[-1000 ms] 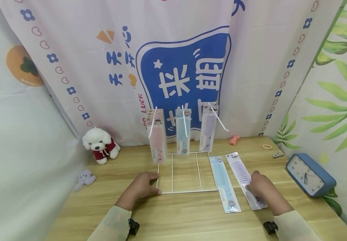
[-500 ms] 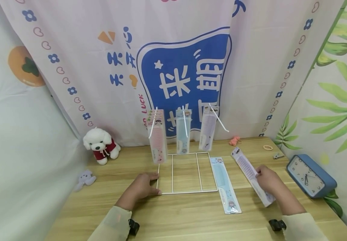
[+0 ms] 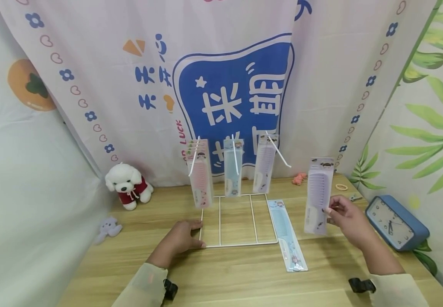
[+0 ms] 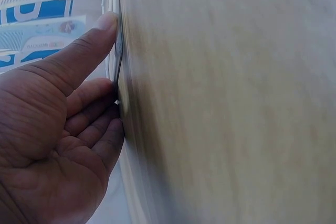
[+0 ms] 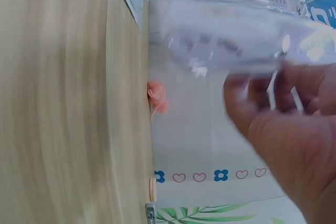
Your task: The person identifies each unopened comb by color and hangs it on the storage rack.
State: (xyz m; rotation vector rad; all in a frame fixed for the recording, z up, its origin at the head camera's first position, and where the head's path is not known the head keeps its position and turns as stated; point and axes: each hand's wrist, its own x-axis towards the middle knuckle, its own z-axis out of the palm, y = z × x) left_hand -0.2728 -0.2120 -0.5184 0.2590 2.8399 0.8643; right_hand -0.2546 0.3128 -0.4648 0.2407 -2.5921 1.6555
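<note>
The purple comb pack (image 3: 319, 195) stands upright right of centre, pinched at its edge by my right hand (image 3: 346, 219). My left hand (image 3: 179, 238) lies flat, fingers relaxed, touching the white wire rack (image 3: 238, 244).

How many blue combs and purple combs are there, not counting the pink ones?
Blue combs: 2, the hanging blue comb and the flat blue comb lying on the table.
Purple combs: 2, the hanging purple comb and the held purple comb, pinched by the right hand.
Total: 4
</note>
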